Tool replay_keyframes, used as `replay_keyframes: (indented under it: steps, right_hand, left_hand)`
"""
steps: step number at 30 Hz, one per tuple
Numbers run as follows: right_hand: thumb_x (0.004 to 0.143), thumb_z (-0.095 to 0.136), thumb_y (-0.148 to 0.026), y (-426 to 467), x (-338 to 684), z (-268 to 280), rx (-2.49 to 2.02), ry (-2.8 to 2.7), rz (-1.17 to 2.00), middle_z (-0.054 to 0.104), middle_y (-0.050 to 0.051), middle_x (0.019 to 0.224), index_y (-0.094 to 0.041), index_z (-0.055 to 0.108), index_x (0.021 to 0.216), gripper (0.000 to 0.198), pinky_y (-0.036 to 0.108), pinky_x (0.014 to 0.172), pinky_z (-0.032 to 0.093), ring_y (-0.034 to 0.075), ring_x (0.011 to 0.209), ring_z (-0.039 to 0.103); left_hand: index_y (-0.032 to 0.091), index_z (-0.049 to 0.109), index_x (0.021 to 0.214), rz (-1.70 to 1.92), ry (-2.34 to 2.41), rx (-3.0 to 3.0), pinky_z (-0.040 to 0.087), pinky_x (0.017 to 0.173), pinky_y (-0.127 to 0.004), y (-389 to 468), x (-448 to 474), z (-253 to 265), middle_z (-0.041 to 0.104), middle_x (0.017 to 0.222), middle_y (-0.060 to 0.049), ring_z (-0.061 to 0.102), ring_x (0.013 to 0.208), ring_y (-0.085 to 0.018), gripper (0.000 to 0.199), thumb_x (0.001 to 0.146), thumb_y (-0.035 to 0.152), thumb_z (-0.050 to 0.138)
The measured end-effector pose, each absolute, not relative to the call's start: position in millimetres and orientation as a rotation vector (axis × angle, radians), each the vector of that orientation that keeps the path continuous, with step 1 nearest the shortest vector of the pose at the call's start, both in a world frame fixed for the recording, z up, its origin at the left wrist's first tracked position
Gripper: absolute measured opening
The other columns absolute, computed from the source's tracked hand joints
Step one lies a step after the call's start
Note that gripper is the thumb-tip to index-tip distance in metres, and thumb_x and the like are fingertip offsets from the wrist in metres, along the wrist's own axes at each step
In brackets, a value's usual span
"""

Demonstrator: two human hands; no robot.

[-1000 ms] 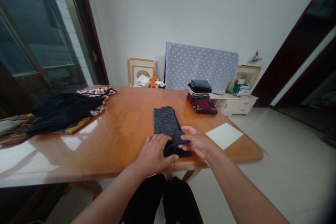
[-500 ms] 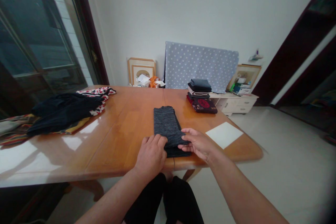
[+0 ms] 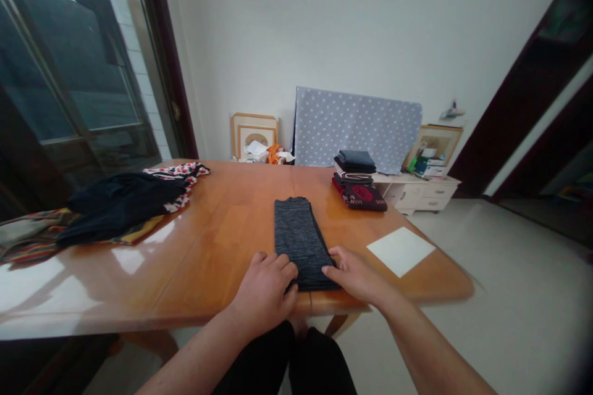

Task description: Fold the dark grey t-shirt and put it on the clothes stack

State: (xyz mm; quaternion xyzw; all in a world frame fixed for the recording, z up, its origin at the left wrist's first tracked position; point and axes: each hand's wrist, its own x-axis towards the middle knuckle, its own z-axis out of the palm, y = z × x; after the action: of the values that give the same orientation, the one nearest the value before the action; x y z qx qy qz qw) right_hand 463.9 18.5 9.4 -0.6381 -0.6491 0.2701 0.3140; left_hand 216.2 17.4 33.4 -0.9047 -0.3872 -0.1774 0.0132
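A dark grey heathered garment [image 3: 301, 237], folded into a long narrow shape, lies on the wooden table close to its front edge. It is wider at the near end; whether it is trousers or a top I cannot make out. My left hand [image 3: 269, 287] is closed on its near left corner, with the fingers curled over the cloth and the thumb low at the edge. On the opposite side, my right hand [image 3: 354, 274] holds the near right edge between thumb and fingers; the fingertips are partly hidden.
Folded clothes [image 3: 356, 176] are stacked at the back right of the table [image 3: 231, 216]. A white sheet [image 3: 401, 251] lies to the right. Loose clothes [image 3: 125, 203] are heaped on the left. Behind stand a polka-dot cloth [image 3: 356, 129] and a white cabinet [image 3: 421, 194].
The near end of the garment, lifted by my right hand before, now lies flat over the layer beneath. My head view has tilted up slightly.
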Motion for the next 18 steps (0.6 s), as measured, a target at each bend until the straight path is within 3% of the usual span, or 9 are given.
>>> replay_keyframes:
  steps: [5, 8, 11, 15, 18]
  right_hand:
    - [0.090, 0.055, -0.050, 17.5, 466.6, 16.9, -1.687, -1.788, 0.491, 0.066, 0.001, 0.068, -0.022, 0.056, 0.136, 0.054, 0.027, 0.058, 0.041, 0.019, 0.062, 0.061]
    - [0.090, 0.055, -0.047, 18.3, 464.7, 12.4, -1.616, -1.952, 0.477, 0.074, 0.008, 0.101, -0.026, 0.061, 0.134, 0.049, 0.034, 0.080, 0.048, 0.025, 0.092, 0.068]
    - [0.090, 0.055, -0.046, 21.1, 466.6, 3.9, -1.609, -2.016, 0.532, 0.067, 0.010, 0.127, -0.027, 0.064, 0.132, 0.047, 0.040, 0.097, 0.045, 0.029, 0.115, 0.062]
    - [0.087, 0.058, -0.050, 27.4, 473.9, 3.0, -1.508, -1.923, 0.799, 0.066, 0.012, 0.129, -0.022, 0.063, 0.133, 0.054, 0.042, 0.099, 0.045, 0.030, 0.116, 0.061]
    - [0.086, 0.060, -0.053, 36.0, 477.7, 12.4, -1.426, -1.785, 0.947, 0.071, 0.012, 0.117, -0.019, 0.064, 0.130, 0.056, 0.039, 0.089, 0.050, 0.027, 0.103, 0.065]
  left_hand:
    - [0.022, 0.062, 0.088, -0.669, -1.222, -2.844, 0.036, 0.078, -0.037, 30.7, 223.0, 40.6, 0.060, 0.089, -0.005, 0.055, 0.090, -0.022, 0.021, 0.096, 0.035, 0.048]
    - [0.022, 0.063, 0.091, -0.671, -1.207, -2.871, 0.037, 0.079, -0.036, 42.3, 229.2, 39.1, 0.061, 0.093, -0.005, 0.055, 0.092, -0.023, 0.017, 0.092, 0.036, 0.054]
    - [0.022, 0.064, 0.091, -0.618, -1.177, -2.937, 0.040, 0.079, -0.035, 53.6, 230.7, 36.4, 0.062, 0.094, -0.005, 0.056, 0.092, -0.023, 0.017, 0.084, 0.038, 0.065]
    - [0.022, 0.064, 0.086, -0.662, -1.130, -3.046, 0.043, 0.076, -0.032, 77.6, 227.6, 39.5, 0.063, 0.088, -0.003, 0.058, 0.086, -0.020, 0.014, 0.087, 0.036, 0.060]
    - [0.021, 0.065, 0.086, -0.744, -1.178, -3.016, 0.045, 0.076, -0.030, 106.5, 229.9, 44.6, 0.064, 0.087, -0.004, 0.060, 0.085, -0.019, 0.015, 0.090, 0.029, 0.053]
